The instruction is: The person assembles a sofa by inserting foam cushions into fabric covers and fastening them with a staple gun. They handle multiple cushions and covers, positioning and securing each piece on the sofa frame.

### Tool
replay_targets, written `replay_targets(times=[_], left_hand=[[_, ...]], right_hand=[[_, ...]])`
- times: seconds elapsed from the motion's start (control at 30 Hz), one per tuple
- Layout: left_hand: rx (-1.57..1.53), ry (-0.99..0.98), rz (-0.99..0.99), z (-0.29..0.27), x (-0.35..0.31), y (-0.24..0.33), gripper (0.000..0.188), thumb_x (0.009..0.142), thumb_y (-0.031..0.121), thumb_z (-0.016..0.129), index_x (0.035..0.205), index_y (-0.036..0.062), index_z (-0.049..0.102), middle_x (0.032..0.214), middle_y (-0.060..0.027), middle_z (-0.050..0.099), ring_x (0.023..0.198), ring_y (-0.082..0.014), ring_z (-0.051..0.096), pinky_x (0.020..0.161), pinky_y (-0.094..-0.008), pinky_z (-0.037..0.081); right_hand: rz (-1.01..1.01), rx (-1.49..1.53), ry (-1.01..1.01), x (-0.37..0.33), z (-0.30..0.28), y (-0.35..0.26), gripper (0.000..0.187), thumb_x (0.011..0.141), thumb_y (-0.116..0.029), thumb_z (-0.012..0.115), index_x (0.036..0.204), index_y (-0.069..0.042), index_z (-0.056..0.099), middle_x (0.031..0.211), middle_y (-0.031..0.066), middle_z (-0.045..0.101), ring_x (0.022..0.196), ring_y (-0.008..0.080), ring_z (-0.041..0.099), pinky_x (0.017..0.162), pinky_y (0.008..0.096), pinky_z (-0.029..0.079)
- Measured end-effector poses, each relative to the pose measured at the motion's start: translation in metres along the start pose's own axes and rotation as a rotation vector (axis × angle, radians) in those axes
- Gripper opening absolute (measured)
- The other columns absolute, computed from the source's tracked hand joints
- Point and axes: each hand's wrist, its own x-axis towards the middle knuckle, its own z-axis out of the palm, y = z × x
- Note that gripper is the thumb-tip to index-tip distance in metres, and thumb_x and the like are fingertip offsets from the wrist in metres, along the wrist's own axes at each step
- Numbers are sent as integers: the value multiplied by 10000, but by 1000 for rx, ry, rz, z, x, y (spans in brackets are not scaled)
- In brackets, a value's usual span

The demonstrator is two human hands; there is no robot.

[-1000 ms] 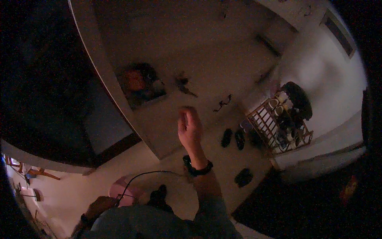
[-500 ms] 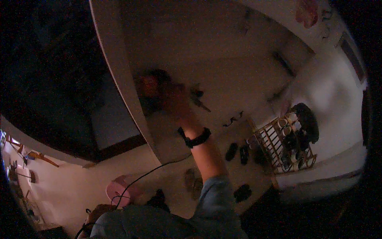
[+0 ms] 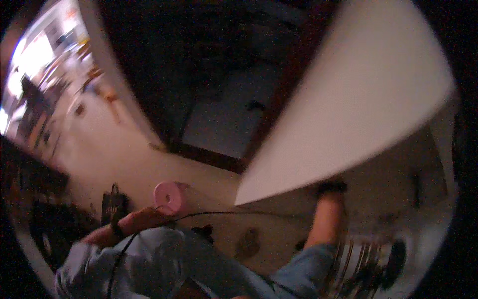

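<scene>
At the far left, a brightly lit room [image 3: 50, 55] showed through an opening, its furniture smeared by blur, with an orange-brown wooden leg [image 3: 113, 105] standing out at its near side. A pale floor [image 3: 99, 144] spread from there toward the middle. Below it, dark clutter [image 3: 52, 224] lay in shadow, and beside that stood a dark bag [image 3: 112, 205] with a looped handle; faint pale marks on its front were too blurred to read.

The left forearm came in over the grey-blue clothing [image 3: 149, 254], with a dark band [image 3: 117, 230] at the wrist. The left hand [image 3: 151, 216] was right by a pink round-topped thing [image 3: 169, 189] with a dark hole in its top, which stood on the floor. A black cable [image 3: 224, 213] rose from the lower edge, passed near the left hand and ran rightward above the floor toward the right arm. How the left fingers were set, or whether they gripped the cable, could not be told.

Behind, a dark doorway [image 3: 219, 65] framed a greyish floor patch. Right of it, a large pale wall [image 3: 368, 84] narrowed to a low corner. The right hand [image 3: 337, 178] reached up beside that wall's lower edge, past a black wristband [image 3: 331, 187], too dim to show its fingers. At lower right, a slatted rack [image 3: 351, 256] held dark, blurred items.
</scene>
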Motion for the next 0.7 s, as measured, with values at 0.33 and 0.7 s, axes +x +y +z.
replay_targets(times=[0.33,0.7], left_hand=[[191,147,143,42,-13,-57,177,813,146,534,958,60,588,854,-138,614,798,-272,638,674,-371,512],[-118,314,216,66,-127,-269,211,840,184,520,997,69,600,934,-154,634,848,-295,628,716,-414,494]], right_hand=[[16,-146,64,-40,-43,-39,256,847,-255,519,897,-17,598,869,153,607,780,308,603,710,430,484],[363,647,-236,-175,58,-429,322,881,-301,501,883,7,595,885,168,611,804,314,617,749,436,505]])
